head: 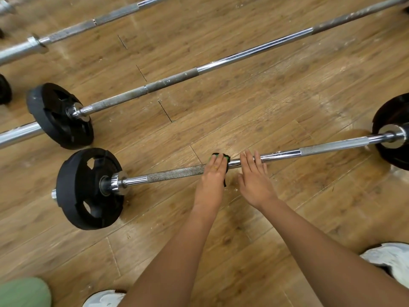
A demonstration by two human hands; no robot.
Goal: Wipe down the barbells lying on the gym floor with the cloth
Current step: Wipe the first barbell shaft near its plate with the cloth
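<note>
Barbells: three lay side by side on the floor (243, 96), all slanting the same way: the nearest barbell (177, 172), the second barbell (172, 82) and the third barbell (73, 29). A scrap of one more bar showed at the top-left corner.
Plates: three black round plates showed in full or nearly so. The left plate (88, 189) and right plate (394, 129) sat on the nearest barbell, and the far plate (59, 116) on the second. A sliver of another black disc sat at the left edge.
Cloth: one, black with green, the cloth (223, 158) was draped over the middle of the nearest barbell, under the left hand.
Left hand: the left hand (212, 173) lay flat, fingers straight and together, pressing the cloth onto the bar. Its thumb was hidden.
Right hand: the right hand (254, 176) was just beside it, fingers straight and slightly spread, resting across the bare bar and holding nothing.
Bar surface: chrome steel, smooth and shiny in the middle, with rough knurled stretches towards the plates.
Plate shape: thick matte discs with cut-out grip holes.
Floor: brown wood-grain planks, scuffed, with pale specks.
Feet: the left shoe (104, 299) and right shoe (389, 260) were both white. A green trouser leg (24, 293) showed at the bottom left.
</note>
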